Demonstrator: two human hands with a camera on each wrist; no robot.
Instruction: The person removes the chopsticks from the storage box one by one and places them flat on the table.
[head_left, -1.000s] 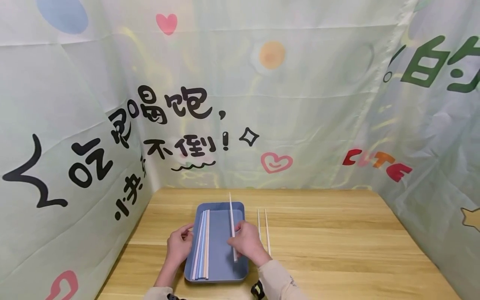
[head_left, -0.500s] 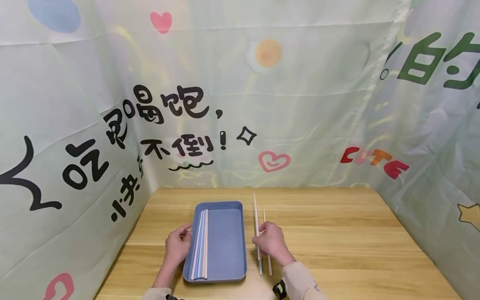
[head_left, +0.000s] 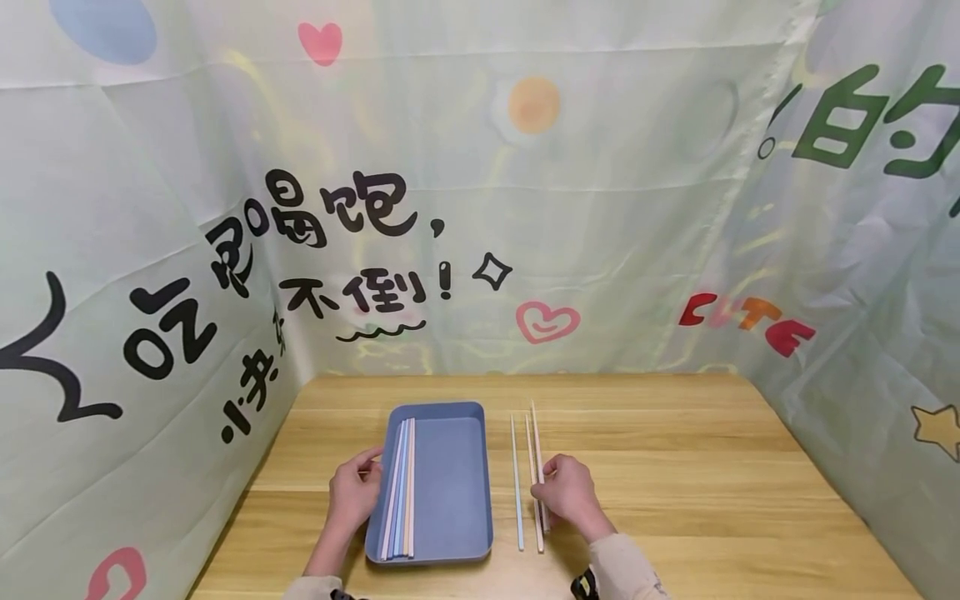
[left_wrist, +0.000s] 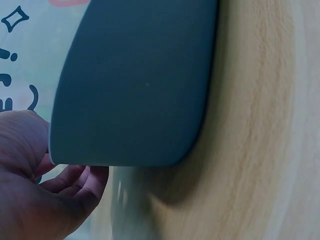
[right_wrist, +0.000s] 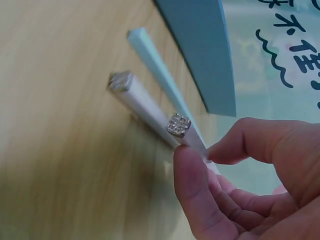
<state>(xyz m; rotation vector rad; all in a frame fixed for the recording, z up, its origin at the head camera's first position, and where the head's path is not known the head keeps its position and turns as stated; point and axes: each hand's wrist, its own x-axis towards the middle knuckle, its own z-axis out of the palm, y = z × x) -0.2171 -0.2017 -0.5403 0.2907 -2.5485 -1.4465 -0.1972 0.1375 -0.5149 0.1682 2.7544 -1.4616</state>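
Nearest to the camera, two light sleeves (head_left: 622, 567) come up from the lower edge, with a small dark device (head_left: 585, 585) at the right wrist. The right hand (head_left: 572, 496) pinches a pale chopstick (right_wrist: 179, 125); its thumb and forefinger leave only the thickness of the stick between them. Whether this chopstick touches the tabletop (head_left: 675, 483), I cannot tell.

Just to its left lies a second pale chopstick (right_wrist: 142, 105), and this one stands between it and a light blue chopstick (head_left: 517, 492). Next comes the blue-grey tray (head_left: 450, 492), beside the blue chopstick but apart from it. Along the tray's left side lies a row of chopsticks (head_left: 399, 492), pinkish, blue and peach. The left hand (head_left: 352, 493) holds the tray's left edge, its fingers bent under the rim.

The tabletop has a wooden grain and reaches back to a pale green cloth (head_left: 622, 250), which hangs on three sides, printed with black writing (head_left: 367, 287), hearts (head_left: 548, 322) and coloured letters (head_left: 747, 323).
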